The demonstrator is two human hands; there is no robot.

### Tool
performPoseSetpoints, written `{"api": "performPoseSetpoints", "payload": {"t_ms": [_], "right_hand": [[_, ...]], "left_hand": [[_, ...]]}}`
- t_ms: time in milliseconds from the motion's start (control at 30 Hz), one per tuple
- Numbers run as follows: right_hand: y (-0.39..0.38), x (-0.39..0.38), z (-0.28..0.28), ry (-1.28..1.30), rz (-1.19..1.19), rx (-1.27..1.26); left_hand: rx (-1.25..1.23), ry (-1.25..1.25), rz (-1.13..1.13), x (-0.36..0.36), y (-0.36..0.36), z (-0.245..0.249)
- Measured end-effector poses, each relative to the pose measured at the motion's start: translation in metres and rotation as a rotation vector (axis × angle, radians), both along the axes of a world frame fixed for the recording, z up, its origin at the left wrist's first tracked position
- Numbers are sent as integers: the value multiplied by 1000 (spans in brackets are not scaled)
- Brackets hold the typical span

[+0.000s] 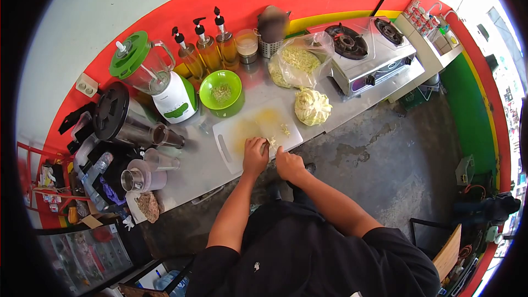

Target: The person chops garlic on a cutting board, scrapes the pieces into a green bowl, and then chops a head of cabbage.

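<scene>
- One blender stands at the back on the left, by the wall. Maybe it is there so it won't get bumped.
- Three pump bottles stand in a row next to it. Their tops point up, so I think they would be easy to press.
- The green bowl sits in front of the bottles, just behind the board. It has little pale bits in it. It looks close enough to reach.
- The white cutting board lies flat near the front edge, right by the person. That likely makes it easy to lean over.
- The left hand is on the board. Its fingers are bent and close together, with the tips down by some pale bits. I can't tell if they pinch anything.
- Small pale pieces lie on the board, past the hands.
- The right hand is just beside the left one, near the board's front edge. Its fingers are curled in, but I can't tell what they grip.
- The clear bag of pale shreds sits farther back, perhaps to leave room in front.
- The cabbage sits just right of the board, in easy reach.
- The stove is far right, away from the hands.
</scene>
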State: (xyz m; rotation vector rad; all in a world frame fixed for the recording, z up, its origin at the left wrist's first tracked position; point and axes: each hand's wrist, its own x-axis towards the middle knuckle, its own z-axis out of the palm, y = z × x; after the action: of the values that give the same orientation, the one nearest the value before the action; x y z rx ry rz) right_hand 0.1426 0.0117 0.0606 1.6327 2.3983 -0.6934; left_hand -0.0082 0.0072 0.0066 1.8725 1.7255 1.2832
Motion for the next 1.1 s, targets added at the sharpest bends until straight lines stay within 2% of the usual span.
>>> {"api": "performPoseSetpoints", "payload": {"t_ms": [167, 333, 433, 667, 833, 1100], "right_hand": [[9, 2, -8, 15, -26, -11], [11, 7, 9, 5, 34, -23], [3, 2, 10, 18, -12, -24], [10, 1, -6, 31, -30, 1], [6, 3, 9, 39, 8, -30], [11, 4, -7, 44, -8, 9]], "left_hand": [[-5, 24, 3, -1, -1, -2], [7, 3, 2, -1, 1, -3], [21, 14, -2, 0, 0, -3], [14, 6, 18, 0, -1, -4], [9, -9, 6, 0, -1, 1], [-12, 6, 8, -1, -1, -3]]}}
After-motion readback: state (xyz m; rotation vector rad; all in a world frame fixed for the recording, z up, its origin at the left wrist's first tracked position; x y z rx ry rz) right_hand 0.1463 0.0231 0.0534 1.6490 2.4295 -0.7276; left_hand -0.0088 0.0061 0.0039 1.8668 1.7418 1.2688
